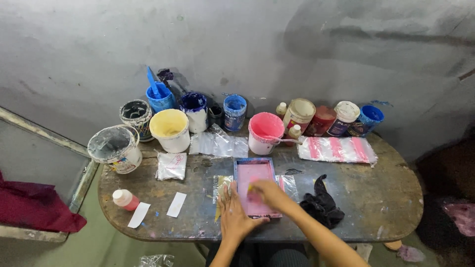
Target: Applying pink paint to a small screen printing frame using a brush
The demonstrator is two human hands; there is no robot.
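Pink screen frame (255, 185) was pinned flat under the open left hand (233, 215); right hand (264, 194), closed on something small, probably best wiped evenly

white plastic packet (171, 165) left of tray | pink-striped bag (337, 149) right | labelled jars (321, 118) behind
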